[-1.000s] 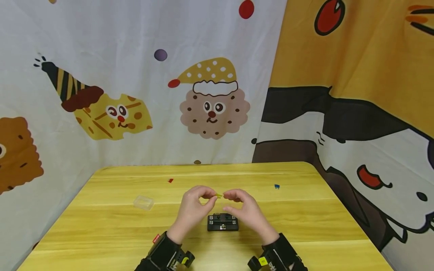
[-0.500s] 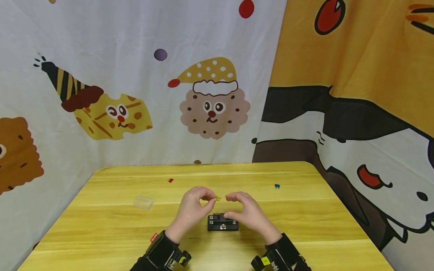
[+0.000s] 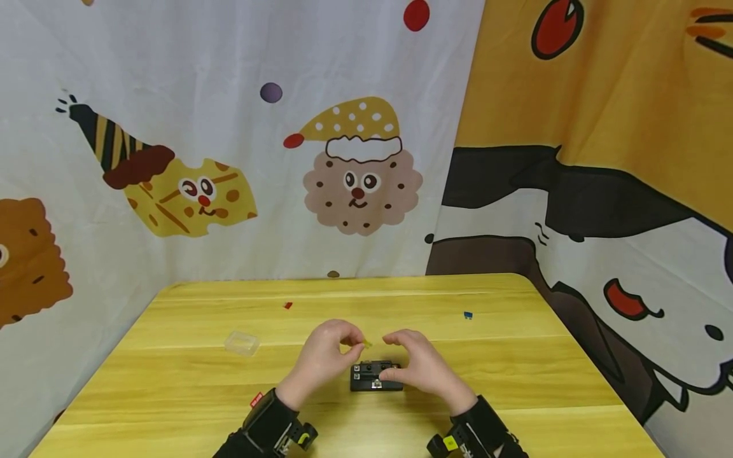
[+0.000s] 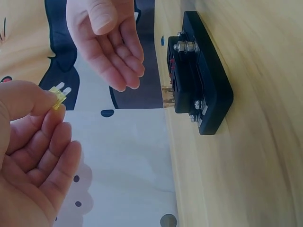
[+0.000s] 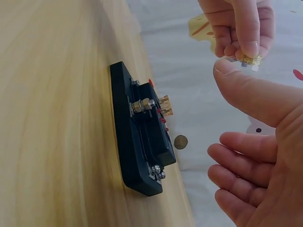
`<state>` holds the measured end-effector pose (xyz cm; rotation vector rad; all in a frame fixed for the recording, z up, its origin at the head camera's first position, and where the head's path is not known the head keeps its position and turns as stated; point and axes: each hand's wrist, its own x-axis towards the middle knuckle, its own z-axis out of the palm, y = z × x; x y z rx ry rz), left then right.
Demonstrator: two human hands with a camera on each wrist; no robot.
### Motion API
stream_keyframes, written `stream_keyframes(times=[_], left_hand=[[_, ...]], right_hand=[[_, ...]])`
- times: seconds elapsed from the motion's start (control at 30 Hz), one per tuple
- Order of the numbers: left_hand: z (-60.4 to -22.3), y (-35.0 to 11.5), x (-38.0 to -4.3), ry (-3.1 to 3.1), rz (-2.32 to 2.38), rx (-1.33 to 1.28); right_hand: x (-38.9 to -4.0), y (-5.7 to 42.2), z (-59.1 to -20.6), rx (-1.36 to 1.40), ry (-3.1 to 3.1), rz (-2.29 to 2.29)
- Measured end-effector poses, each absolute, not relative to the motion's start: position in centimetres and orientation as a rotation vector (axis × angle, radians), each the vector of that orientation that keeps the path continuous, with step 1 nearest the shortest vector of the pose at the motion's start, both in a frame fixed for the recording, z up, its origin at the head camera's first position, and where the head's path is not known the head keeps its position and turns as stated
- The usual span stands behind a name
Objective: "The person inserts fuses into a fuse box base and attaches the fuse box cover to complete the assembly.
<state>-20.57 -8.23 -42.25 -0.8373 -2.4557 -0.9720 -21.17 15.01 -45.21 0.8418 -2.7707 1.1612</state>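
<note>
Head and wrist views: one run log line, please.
left hand pinches yellow translucent two-pronged piece | right hand holds nothing | black rectangular block on wooden table

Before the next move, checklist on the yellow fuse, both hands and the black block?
1. Yellow fuse held: ok, pinched in the left hand.
2. Prongs uncovered: ok, both stick out past the fingers.
3. Prongs aimed at the black block: not ok, they point sideways rather than down at it.
4. Black block flat on the table: ok.
5. Black block steadied by a hand: not ok, the right hand is apart from it and holds nothing.
6. Free slot for the fuse: cannot tell; an amber piece sticks out of the block.
</note>
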Motion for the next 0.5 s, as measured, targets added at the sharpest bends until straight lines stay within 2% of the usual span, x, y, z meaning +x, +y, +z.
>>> stream_keyframes(times=[0.5], left_hand=[[-42.66, -8.22, -20.79, -2.573, -0.881, -0.926]], right_hand=[[-21.27, 15.07, -45.80, 0.879, -2.842, 0.986]])
